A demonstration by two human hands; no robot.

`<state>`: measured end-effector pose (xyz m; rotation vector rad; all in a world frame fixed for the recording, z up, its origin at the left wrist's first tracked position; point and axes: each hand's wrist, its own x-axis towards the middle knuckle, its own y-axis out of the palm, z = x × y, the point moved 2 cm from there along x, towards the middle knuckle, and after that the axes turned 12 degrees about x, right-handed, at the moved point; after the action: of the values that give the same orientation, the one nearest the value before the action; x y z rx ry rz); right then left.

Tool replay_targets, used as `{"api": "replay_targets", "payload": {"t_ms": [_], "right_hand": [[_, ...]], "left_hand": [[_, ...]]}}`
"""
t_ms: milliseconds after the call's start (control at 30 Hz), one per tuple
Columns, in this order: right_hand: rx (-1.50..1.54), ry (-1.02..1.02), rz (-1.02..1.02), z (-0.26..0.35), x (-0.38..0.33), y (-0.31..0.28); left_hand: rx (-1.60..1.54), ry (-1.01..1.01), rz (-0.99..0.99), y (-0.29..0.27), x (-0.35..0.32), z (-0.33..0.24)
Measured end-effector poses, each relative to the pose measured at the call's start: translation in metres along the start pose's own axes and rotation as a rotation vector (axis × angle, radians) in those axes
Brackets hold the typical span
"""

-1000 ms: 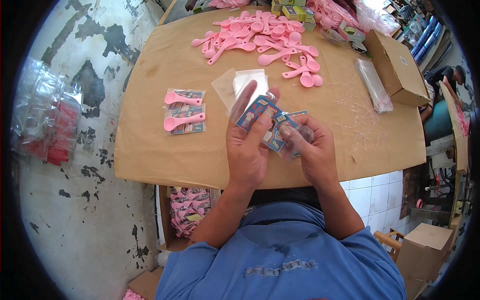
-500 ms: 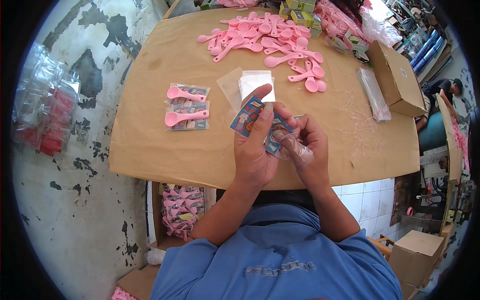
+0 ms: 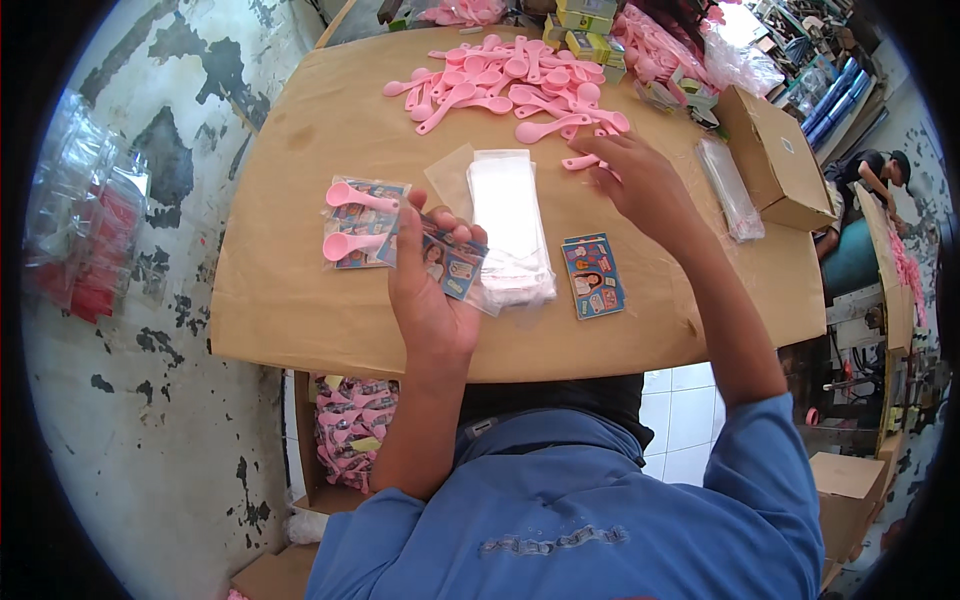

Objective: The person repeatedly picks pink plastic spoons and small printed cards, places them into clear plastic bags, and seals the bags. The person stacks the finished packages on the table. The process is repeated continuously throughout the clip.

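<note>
Left hand [image 3: 428, 300] of mine is clamped on a printed card in a clear sleeve [image 3: 450, 265], held just above the bench [image 3: 290, 300], near its front edge. Just left of it lie two packed cards with pink spoons [image 3: 358, 225], touching each other. My right hand [image 3: 640, 180] reaches far across with fingers loosely spread, touching a pink spoon [image 3: 580, 161] at the near edge of the spoon pile [image 3: 505, 92]. Between my hands sit a stack of clear bags [image 3: 510, 225] and a loose printed card [image 3: 592, 276]. Bare bench shows along the front and left edges; a cardboard box [image 3: 775, 160] and a bundle of bags [image 3: 728, 186] crowd the right side.
</note>
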<state>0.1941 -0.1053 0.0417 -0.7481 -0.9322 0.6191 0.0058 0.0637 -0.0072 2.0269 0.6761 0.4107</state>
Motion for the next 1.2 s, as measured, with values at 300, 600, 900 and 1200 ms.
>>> {"api": "replay_targets", "payload": {"t_ms": [300,600,900,1200], "right_hand": [[-0.09,-0.19,0.257,-0.036,0.02,0.018],[0.771,0.284,-0.437,0.014,-0.061,-0.035],[1.409,0.692,-0.421,0.066,-0.125,0.003],[1.584,0.598,-0.206,0.092,-0.104,0.032]], "left_hand": [[0.108,0.092,-0.064,0.007,-0.005,-0.001],[0.056,0.247,-0.034,0.004,0.01,-0.005],[0.154,0.267,0.011,0.02,0.008,0.004],[0.073,0.021,0.07,0.032,-0.015,0.031]]}}
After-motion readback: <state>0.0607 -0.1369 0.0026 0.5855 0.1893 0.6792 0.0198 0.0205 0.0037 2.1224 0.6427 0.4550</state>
